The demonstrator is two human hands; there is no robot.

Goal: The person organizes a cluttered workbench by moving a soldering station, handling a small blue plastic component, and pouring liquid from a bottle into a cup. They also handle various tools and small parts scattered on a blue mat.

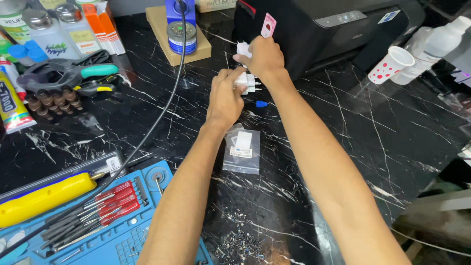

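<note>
Left hand (224, 98): fingers curling around a white plug (247, 82) — just in front of the black printer (314, 29).
Right hand (263, 59): gripping the plug from above, fingers pressing together.
Clear bag (242, 150): lying near the plug, printer-far side.

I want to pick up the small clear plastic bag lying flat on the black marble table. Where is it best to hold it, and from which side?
Judging by its pose, take the clear plastic bag by its lower edge, coming from the near side. It lies flat, so pinch a thin empty corner rather than the labelled middle. The left hand and right hand hold a white charger plug just beyond the bag, so the far side is crowded.
</note>
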